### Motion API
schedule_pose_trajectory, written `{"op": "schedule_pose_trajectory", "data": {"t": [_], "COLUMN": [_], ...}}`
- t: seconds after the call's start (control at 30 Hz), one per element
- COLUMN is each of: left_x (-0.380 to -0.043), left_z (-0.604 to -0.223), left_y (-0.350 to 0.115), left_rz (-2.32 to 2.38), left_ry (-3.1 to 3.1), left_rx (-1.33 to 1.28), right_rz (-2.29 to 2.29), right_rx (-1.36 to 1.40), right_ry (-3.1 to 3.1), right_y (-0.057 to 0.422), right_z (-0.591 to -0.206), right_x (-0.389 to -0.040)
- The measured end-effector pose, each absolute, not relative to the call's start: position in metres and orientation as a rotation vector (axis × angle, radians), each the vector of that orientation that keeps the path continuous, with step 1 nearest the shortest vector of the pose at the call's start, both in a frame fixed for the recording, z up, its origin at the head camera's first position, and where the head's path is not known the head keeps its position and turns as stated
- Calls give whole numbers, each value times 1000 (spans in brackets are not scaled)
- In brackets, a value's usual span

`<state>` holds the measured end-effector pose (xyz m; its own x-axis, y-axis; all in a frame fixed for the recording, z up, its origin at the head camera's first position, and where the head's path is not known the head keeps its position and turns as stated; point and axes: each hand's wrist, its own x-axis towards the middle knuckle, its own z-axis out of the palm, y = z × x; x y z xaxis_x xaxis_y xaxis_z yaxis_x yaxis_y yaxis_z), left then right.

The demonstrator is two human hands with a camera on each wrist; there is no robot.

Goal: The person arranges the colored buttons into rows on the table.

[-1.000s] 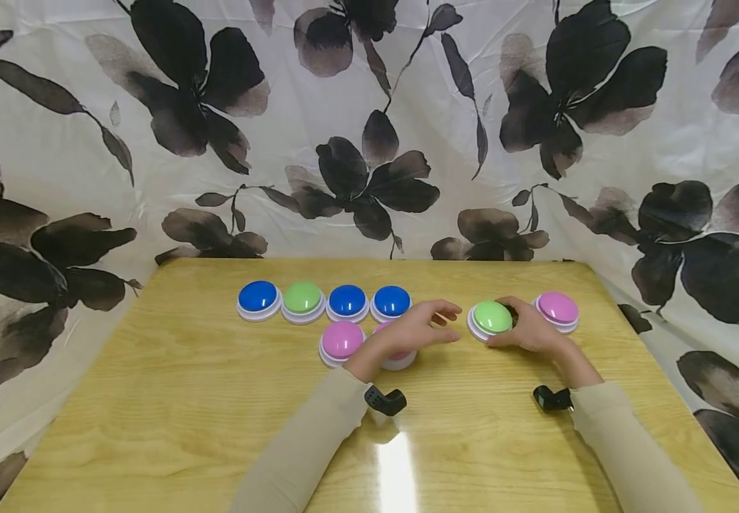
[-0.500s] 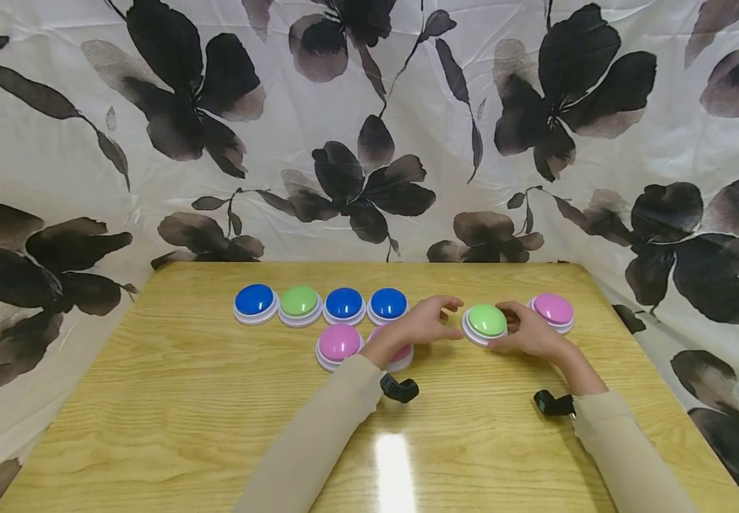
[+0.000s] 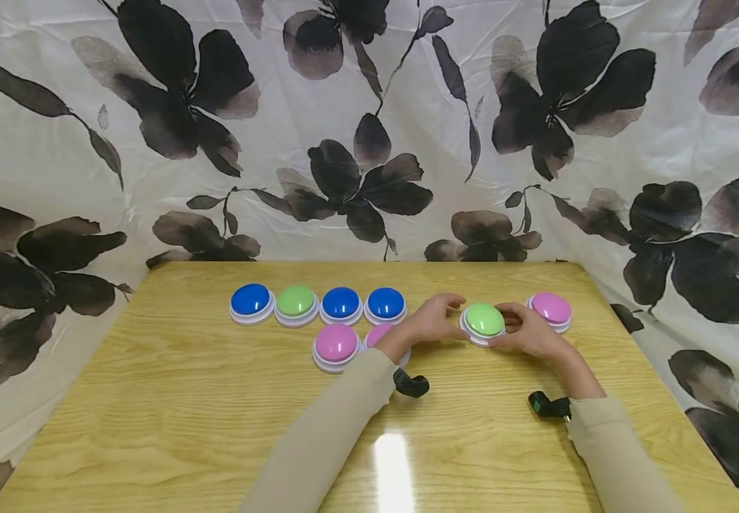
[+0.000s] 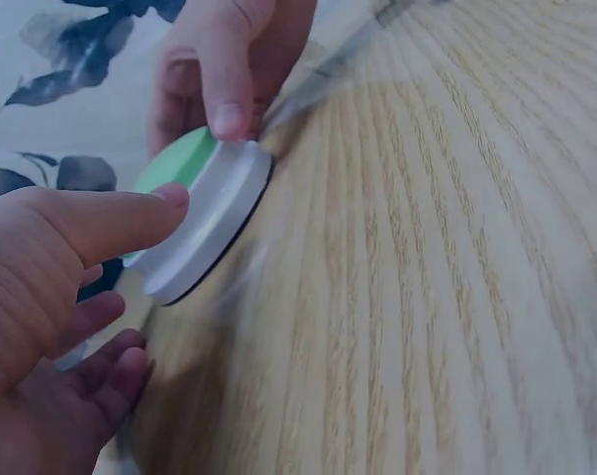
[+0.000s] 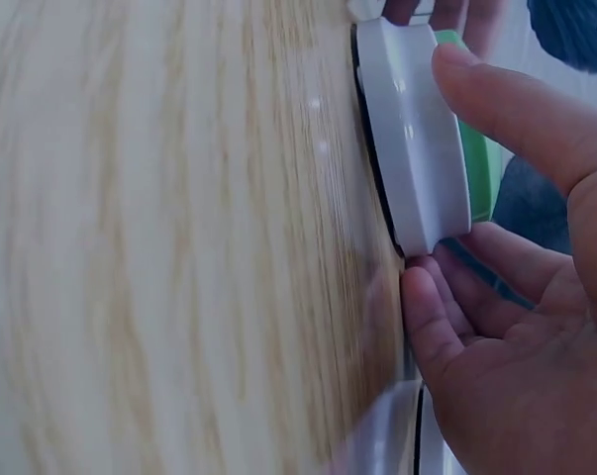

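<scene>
Presently the right hand [image 3: 529,333] grips the green button [image 3: 484,320], while the left hand [image 3: 430,320], loosely spread, sits at its opposite side.

Pale cloth [image 3: 286,239] across the back and both sides, lightly wrinkled, printed with dark flowers [image 3: 170,114] and leaves [image 3: 23,89]. Before it, a yellow wood-grain table [image 3: 151,427], with a white strip of glare [image 3: 395,470] near its front. Blurred in the left wrist view, seemingly more cloth.

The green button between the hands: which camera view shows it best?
The head view: the green button shows its whole dome there. Both wrist views show mainly its white base, side-on, with only part of the dome.
</scene>
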<state>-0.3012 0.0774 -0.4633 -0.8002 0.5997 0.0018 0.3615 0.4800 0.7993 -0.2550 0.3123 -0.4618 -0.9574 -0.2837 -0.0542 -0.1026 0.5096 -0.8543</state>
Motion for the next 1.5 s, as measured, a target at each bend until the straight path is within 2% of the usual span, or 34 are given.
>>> {"op": "schedule_pose_trajectory", "data": {"t": [0.37,0.83,1.2,1.5], "left_x": [-306,-288,-281,-282], "left_z": [-473,-483,-491,-481], "left_y": [97,113,103,109], "left_rz": [1197,1143,1107,1220], "left_ry": [2524,2758,2868,2759], "left_rx": [823,705,676,672], "right_rz": [-1523,-1552,-1559,-1595], "right_rx": [-312,-279,-272,-193], "right_ry": [2558,2542,2522,2495], "right_y": [317,322,312,313], "right_z": [-469,-471,-473,-465], "right_x": [-255,-251,-256,-252]}}
